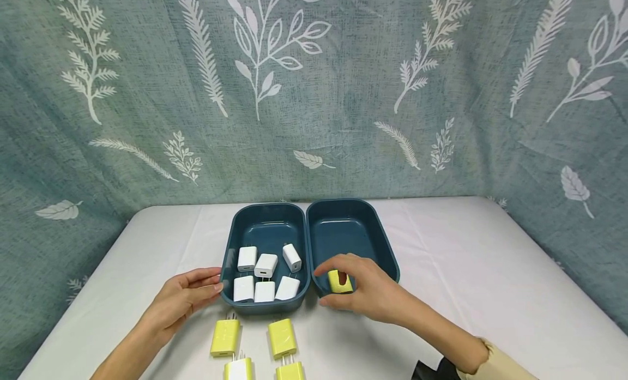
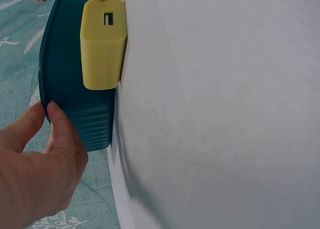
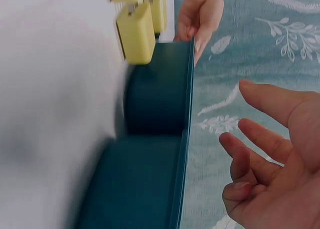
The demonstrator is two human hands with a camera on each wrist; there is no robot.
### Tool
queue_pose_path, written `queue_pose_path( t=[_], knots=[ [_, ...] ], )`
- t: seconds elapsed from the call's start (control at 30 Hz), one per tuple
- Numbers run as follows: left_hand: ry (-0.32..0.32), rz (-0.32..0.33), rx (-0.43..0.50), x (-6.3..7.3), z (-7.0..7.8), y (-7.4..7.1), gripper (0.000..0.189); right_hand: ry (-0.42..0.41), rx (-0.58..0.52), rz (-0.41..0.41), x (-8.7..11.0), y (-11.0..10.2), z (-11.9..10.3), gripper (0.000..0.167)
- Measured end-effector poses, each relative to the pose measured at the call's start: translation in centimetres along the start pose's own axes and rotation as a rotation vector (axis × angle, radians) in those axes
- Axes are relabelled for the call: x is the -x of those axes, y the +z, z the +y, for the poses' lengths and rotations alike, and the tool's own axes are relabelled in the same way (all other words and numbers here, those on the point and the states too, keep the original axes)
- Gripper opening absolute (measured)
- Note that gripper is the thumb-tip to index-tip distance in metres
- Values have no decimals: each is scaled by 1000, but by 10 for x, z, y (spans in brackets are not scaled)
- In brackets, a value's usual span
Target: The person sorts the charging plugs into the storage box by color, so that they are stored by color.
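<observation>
At middle of the frame in the head view, on a white-covered desk (image 1: 441, 249), dark blue left bin (image 1: 265, 310) and right bin (image 1: 343, 238), side by side. In the near part of the left bin, six white chargers (image 1: 265, 265), placed loosely in two uneven rows. In the right bin, at its near end, one yellow charger (image 1: 338, 288), partly covered from sight by a finger of the right hand (image 1: 365, 290).

Right of centre, over the near edge of the right bin, the right hand with a loose grip, thumb and forefinger spread well apart; in the right wrist view, some lower fingers bent. Left of centre, the left hand (image 1: 179, 298), with its grip pinching the rim of the left bin near the near left corner, as visible also at left in the left wrist view.

In front of the left bin, at lower middle of the frame, four yellow chargers (image 1: 282, 339) on the desk, in two pairs, prongs toward the bin; nearer pair cut by the bottom edge. At lower right, a pale yellow sleeve (image 1: 500, 363) on the right forearm. Behind everything, a green-blue curtain (image 1: 343, 129) with white leaf patterns.
</observation>
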State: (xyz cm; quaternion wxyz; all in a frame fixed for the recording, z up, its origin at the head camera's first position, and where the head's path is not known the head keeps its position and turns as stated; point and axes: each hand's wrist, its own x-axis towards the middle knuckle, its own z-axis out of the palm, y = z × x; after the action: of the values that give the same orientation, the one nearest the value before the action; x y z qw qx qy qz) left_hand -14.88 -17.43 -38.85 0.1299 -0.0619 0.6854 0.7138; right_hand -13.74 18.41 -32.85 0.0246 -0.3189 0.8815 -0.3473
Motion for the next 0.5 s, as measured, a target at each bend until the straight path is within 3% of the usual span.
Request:
queue_pose_path(
  t=[0.17,0.33,0.5],
  knots=[
    [3,-10,2,0,-1,-2,59,-1,-35,-35,4,9,-13,40],
    [3,-15,5,-1,-1,-2,59,-68,-102,-55,8,20,-22,39],
    [7,-18,9,-1,-1,-2,59,-65,-160,-154,13,32,-28,40]
  ],
)
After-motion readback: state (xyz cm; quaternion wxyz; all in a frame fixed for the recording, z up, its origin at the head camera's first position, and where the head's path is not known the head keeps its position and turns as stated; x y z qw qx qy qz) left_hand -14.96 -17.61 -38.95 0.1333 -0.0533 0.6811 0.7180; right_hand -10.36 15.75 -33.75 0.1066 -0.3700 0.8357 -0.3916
